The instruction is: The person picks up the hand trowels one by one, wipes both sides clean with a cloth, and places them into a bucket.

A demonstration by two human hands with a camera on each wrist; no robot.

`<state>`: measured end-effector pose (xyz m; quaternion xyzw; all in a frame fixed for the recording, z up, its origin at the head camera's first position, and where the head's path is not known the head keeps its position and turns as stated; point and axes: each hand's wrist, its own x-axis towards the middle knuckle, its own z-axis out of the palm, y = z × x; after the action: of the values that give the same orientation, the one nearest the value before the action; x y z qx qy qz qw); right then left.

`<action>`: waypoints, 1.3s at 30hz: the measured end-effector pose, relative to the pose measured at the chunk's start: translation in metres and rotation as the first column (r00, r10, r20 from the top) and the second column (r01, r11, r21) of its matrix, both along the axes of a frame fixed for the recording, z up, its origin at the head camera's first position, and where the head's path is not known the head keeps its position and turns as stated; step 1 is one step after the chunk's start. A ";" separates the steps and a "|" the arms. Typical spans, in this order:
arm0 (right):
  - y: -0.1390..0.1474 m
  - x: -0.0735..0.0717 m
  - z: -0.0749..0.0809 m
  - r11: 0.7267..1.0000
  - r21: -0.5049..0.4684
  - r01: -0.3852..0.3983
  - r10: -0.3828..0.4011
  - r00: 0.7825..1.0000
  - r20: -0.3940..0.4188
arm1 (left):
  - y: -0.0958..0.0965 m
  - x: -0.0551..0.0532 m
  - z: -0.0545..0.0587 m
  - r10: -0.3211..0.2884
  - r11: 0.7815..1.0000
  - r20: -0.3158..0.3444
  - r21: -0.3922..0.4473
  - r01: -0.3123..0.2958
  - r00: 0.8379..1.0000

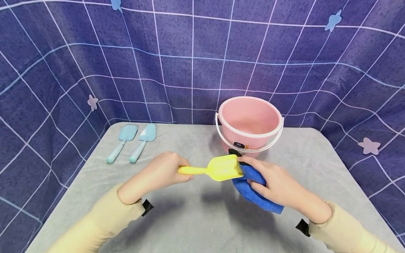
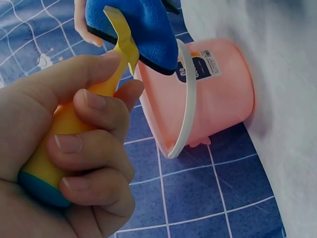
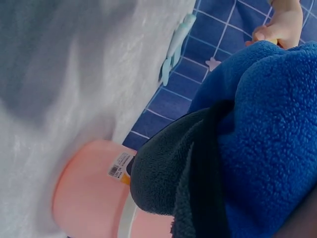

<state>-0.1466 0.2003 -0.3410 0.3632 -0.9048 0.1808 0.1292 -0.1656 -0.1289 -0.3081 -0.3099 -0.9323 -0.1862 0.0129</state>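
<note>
My left hand [image 1: 166, 169] grips the yellow handle of a small hand shovel [image 1: 223, 168], its fingers wrapped round it. The handle ends in a teal cap, seen in the left wrist view. The blade points right, over the table. My right hand [image 1: 278, 182] holds a blue cloth [image 1: 257, 196] with a dark grey side [image 3: 171, 158], bunched under the fingers and hanging down. Cloth and fingertips are right at the blade's front edge. In the right wrist view the cloth [image 3: 277, 124] hides the shovel's blade.
A pink bucket [image 1: 250, 121] with a white handle stands behind the right hand, near the table's far edge. Two light-blue shovels [image 1: 127, 133] [image 1: 148, 133] lie side by side at the back left. A blue gridded curtain [image 1: 190, 63] surrounds the grey-covered table [image 1: 190, 225].
</note>
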 end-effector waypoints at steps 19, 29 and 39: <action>0.005 -0.003 0.000 0.994 -0.084 0.066 -0.061 0.997 0.055 | 0.000 -0.003 0.004 0.009 1.000 -0.007 -0.004 -0.010 1.000; 0.010 -0.007 0.023 0.978 -0.171 0.119 -0.127 0.991 -0.032 | -0.020 0.001 0.003 0.052 0.999 0.003 -0.015 -0.051 0.999; -0.009 -0.006 0.043 0.967 -0.174 0.185 -0.200 0.977 -0.071 | -0.013 0.003 -0.008 0.031 0.999 0.019 -0.027 -0.031 0.999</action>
<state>-0.1529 0.1910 -0.2980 0.2691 -0.9109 0.2263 0.2159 -0.1625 -0.1418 -0.3157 -0.2939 -0.9394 -0.1766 0.0028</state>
